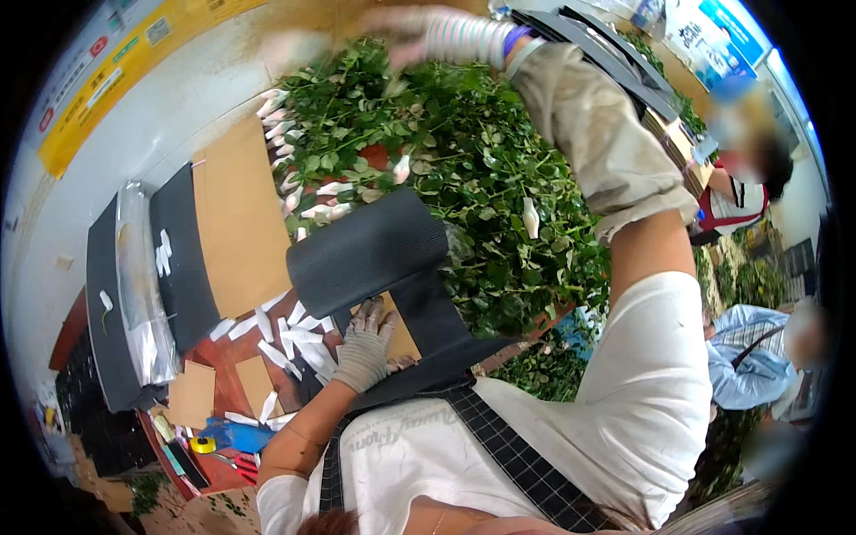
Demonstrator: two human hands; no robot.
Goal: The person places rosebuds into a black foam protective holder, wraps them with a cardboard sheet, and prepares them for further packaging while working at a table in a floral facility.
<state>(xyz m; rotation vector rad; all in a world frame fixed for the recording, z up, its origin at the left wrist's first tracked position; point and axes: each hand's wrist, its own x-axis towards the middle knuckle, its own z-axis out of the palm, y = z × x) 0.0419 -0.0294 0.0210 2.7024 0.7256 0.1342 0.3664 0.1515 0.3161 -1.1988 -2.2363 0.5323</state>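
My gloved left hand (366, 343) lies with fingers extended on a small brown cardboard piece (399, 328), over a black sheet (437, 316) with a rolled black corrugated mat (366, 245) just above it. My right hand (432, 36), in a striped glove, is raised far up at the top, its fingers smeared by motion; a long cloth sleeve covers that forearm. Beneath it spreads a heap of leafy rose stems (499, 178) with white-sleeved pale buds (401, 168). Whether the right hand holds anything cannot be made out.
At left lie tan cardboard (236, 218), black boards and a clear plastic-wrapped roll (143, 294). White foam sleeves (263, 325), a yellow tape measure (203, 444) and red-handled tools cover the red table (223, 374). Dark boards (602, 53) stand upper right; other people (749, 352) are at the right.
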